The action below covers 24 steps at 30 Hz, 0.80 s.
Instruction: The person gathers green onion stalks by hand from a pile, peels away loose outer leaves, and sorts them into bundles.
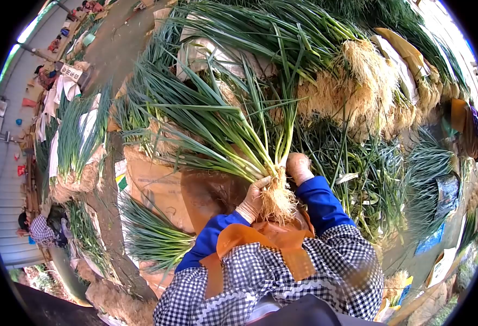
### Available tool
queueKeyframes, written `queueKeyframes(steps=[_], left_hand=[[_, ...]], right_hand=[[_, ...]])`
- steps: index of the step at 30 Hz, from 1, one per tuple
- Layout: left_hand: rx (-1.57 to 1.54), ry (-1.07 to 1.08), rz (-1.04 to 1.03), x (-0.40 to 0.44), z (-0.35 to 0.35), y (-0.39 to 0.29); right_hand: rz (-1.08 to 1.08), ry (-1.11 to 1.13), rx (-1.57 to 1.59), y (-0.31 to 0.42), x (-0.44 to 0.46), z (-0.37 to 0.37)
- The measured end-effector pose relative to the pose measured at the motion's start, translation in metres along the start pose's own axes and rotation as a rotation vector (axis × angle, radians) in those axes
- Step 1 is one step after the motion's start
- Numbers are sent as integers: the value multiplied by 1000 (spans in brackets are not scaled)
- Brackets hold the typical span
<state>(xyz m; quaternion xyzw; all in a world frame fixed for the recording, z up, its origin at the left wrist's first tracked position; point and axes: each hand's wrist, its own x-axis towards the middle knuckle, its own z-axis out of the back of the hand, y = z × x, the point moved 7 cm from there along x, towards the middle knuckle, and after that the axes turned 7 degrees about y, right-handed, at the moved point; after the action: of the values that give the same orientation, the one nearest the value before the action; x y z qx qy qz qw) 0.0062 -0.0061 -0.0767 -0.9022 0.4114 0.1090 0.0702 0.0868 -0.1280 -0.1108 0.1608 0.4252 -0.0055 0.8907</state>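
Observation:
A bunch of green onions [252, 144] is in front of my chest, its leaves fanning up and left and its pale roots [278, 200] hanging toward me. My left hand [253, 200] is closed around the left side of the bunch, just above the roots. On the other side, my right hand [299, 166] is closed against the white stems, its fingertips partly hidden. A smaller pile of green onions [160, 234] lies to the left of my left arm. Under the bunch is a brown sheet [212, 190].
A large heap of rooted green onions [353, 81] lies ahead. Loose leaves [367, 179] cover the ground at right. Another stack of onions [78, 144] stands at left beside a walkway [122, 43]. A person in a checked top [42, 229] works at far left.

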Motion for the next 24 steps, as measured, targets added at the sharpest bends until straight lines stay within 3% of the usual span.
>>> queueKeyframes(steps=[1,3,5,7,8,9,12,21,23,24], left_hand=[[-3,-1,-1,0,4,3],[9,-35,-66,2,10,-4],[-31,-44,-101,4,-4,-2],[184,-207,-106,3,2,-2],[271,-255,-137,3,3,-3],[326,-281,-174,6,4,-3],[363,-317,-140,15,23,2],[468,-274,-174,44,27,12],[474,-268,-172,44,31,14],[487,-263,-173,45,35,13]], right_hand=[[-54,-4,-11,-8,-3,3],[-40,-236,-44,-33,16,-11],[-44,-746,275,-38,-44,38],[156,-1075,688,-43,-72,64],[329,-1135,798,-30,-84,73],[408,-1141,626,-13,-92,80],[242,-954,106,14,-97,89],[-100,-810,103,-23,-89,85],[-98,-697,239,-24,-80,85],[-125,-525,461,-29,-68,87]])
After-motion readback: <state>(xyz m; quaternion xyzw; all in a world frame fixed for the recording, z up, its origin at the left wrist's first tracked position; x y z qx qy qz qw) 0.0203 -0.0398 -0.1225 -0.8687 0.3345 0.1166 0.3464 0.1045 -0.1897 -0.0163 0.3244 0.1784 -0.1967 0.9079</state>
